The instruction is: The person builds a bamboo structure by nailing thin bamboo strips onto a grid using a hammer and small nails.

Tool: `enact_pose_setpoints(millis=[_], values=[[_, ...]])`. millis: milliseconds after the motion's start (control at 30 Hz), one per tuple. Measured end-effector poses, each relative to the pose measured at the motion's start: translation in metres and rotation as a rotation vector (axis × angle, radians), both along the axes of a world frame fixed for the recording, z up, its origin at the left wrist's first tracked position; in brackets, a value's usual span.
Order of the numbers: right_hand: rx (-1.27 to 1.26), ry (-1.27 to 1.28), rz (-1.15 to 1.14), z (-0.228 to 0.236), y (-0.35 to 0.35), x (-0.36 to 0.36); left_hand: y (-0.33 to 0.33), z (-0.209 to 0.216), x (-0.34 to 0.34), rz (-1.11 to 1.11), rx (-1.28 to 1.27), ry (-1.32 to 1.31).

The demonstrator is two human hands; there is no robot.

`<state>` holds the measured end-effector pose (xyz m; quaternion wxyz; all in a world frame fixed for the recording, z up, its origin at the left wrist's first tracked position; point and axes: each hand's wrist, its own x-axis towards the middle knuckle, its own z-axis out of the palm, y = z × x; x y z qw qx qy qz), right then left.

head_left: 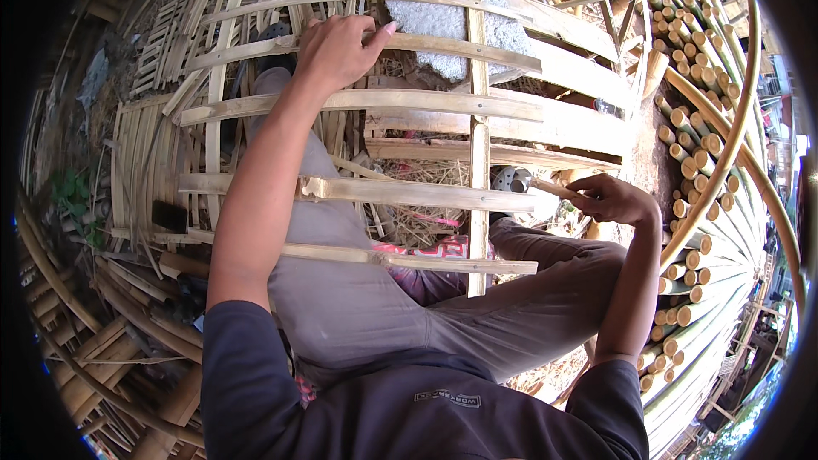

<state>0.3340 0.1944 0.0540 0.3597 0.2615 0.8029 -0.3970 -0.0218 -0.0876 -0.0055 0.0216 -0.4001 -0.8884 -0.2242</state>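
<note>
A lattice of split-bamboo slats lies across my legs, with crosswise slats fixed over two lengthwise strips, of which the right one shows small dark fastening points at the crossings. My left hand is at the far left part of the frame, its fingers bent over a crosswise slat and its thumb pointing right. To the right of the lattice, my right hand is closed around a short wooden handle. The handle points left toward the slat ends; what its far end carries is hard to make out.
A rough grey stone block lies beneath the lattice's far end, beside pale planks. Cut bamboo poles are stacked at the right. Bamboo strips lie at the left, and straw shavings cover the ground.
</note>
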Motion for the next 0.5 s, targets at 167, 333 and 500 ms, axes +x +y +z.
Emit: enact_pose_setpoints(millis=[167,333,500], values=[[0.179,0.003,0.074,-0.029,-0.019,-0.027,0.004,-0.002,0.000,-0.031,0.024,0.020],[0.116,-0.002,0.019,-0.012,-0.048,-0.057,-0.001,0.002,0.000,-0.009,-0.026,0.010],[-0.099,0.081,-0.074,-0.008,-0.040,-0.055,0.002,0.005,0.000,-0.012,-0.041,-0.025]])
